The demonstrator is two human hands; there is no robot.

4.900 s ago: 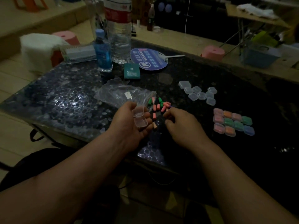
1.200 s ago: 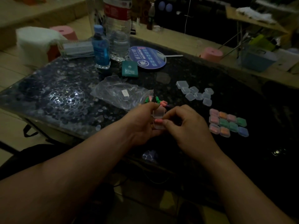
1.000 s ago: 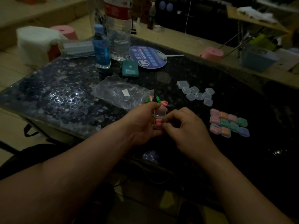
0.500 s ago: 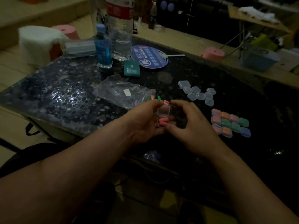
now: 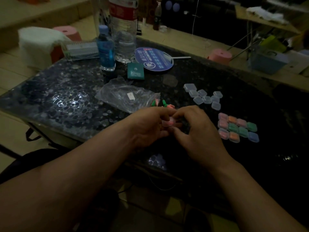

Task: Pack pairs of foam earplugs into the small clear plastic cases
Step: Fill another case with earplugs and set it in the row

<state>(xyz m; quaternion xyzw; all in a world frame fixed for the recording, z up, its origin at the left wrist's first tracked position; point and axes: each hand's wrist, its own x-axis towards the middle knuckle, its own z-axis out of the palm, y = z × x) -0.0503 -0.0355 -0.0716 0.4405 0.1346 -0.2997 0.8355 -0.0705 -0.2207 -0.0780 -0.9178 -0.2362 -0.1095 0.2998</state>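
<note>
Case [image 5: 165, 124] holding pink earplugs [image 5: 171, 122] | pinched between left hand [image 5: 147, 126] and right hand [image 5: 197, 131]

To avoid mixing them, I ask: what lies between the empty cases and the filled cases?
Nothing: in the head view, only bare dark table separates the empty cases from the filled cases.
</note>
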